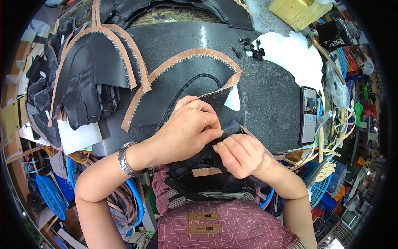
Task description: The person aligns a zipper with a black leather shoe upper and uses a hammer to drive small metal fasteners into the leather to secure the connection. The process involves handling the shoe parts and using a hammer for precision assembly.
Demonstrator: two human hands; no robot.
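My left hand [192, 124], a metal watch on its wrist, pinches a dark edge of the black leather shoe upper [209, 159] close to my body. Right beside it, my right hand [242, 153] is closed on the same upper, thumb and fingers together. Between the two sets of fingertips runs a short black strip [231, 129]; the fingers hide just what it joins. A broad part of black leather with a brown zigzag-stitched edging [195, 54] and a black cord [182, 89] spreads over the table beyond my left hand. Whether it belongs to the held upper, I cannot tell.
More black uppers with brown edging [89, 62] lie stacked at the left. On the dark table [265, 112] are small black plastic pieces [259, 52], white rounded sheets [290, 56] and a phone [308, 116]. Pale strips [325, 162] hang at the right; blue baskets [52, 197] stand below.
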